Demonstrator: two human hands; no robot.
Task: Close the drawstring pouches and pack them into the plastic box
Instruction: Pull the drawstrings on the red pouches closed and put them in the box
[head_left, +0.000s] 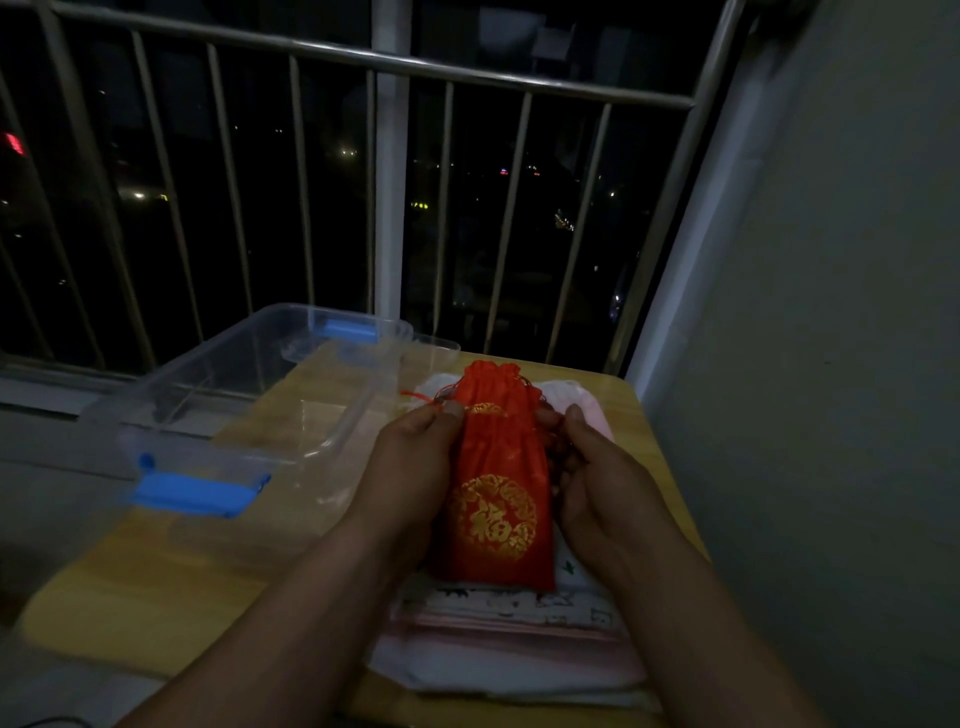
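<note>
A red drawstring pouch (496, 488) with a gold round emblem lies lengthwise between my hands, its gathered neck pointing away from me. My left hand (415, 462) pinches the red cord at the pouch's left side near the neck. On the right side, my right hand (592, 467) curls around the cord and beads. The clear plastic box (249, 395) with blue clips stands open to the left of the pouch, and nothing is visible inside it.
Under the pouch lies a stack of pale pink and white fabric pieces (514, 644) on a small wooden table (156, 571). A metal window railing (374, 57) runs behind. A grey wall (831, 364) borders the table on the right.
</note>
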